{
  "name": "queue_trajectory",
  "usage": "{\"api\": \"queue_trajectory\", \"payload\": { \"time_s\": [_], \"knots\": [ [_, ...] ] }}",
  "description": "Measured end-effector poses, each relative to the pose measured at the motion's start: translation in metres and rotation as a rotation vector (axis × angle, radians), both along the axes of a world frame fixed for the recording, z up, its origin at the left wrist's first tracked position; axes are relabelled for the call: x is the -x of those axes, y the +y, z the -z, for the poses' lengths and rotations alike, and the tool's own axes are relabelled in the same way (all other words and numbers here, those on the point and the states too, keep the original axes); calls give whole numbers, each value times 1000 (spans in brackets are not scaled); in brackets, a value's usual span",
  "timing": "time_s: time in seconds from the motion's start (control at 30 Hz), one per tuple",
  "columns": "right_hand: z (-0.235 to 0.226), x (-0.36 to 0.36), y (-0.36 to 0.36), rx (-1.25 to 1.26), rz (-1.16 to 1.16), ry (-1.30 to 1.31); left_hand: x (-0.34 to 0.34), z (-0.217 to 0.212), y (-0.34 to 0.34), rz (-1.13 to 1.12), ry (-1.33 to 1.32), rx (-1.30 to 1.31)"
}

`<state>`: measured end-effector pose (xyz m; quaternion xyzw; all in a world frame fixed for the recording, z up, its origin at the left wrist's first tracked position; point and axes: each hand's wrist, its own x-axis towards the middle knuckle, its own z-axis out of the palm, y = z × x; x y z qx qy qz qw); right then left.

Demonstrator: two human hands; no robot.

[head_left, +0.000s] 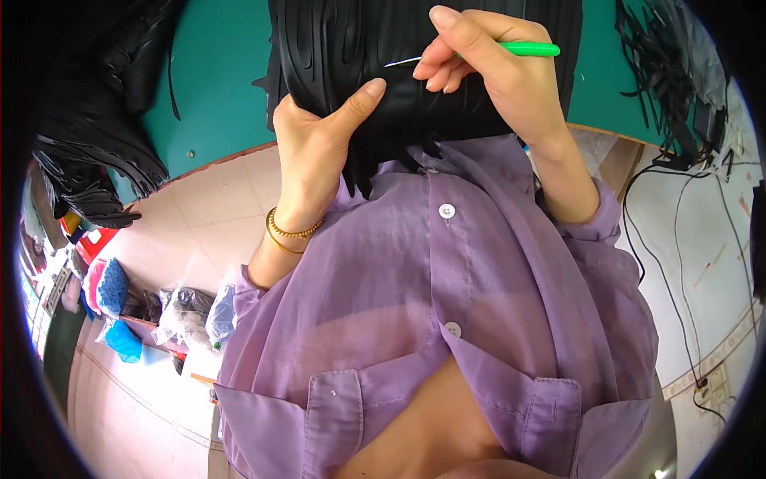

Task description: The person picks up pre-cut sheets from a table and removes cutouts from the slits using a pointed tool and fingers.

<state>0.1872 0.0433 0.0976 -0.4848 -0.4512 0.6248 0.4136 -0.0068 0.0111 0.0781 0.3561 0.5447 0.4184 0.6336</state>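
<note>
A layered bundle of glossy black strips lies on the green tabletop and hangs over its near edge. My left hand grips the bundle's near left part, thumb on top and the other fingers hidden beneath the strips. Over the strips, my right hand pinches a slim tool with a green handle. Its thin metal point reaches left, a little above my left thumb tip. Whether the point touches the strips I cannot tell.
More black strips spill over the green table at left, and a loose heap sits at right. Plastic bags and a blue item are low at left. Black cables run down at right.
</note>
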Motion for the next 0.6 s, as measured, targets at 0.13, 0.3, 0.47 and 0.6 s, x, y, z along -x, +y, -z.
{"api": "queue_trajectory", "payload": {
  "time_s": [0.13,0.3,0.47,0.6],
  "knots": [
    [10,13,-12,-491,-8,-364,-5,-4,0,30,70,-87],
    [15,6,11,-880,53,-627,-2,-13,-1,32,19,11],
    [5,17,20,-890,14,-374,-7,-10,3,93,-205,165],
    [-3,5,14,-438,-16,-187,-9,-1,0,135,-110,102]
  ]
}}
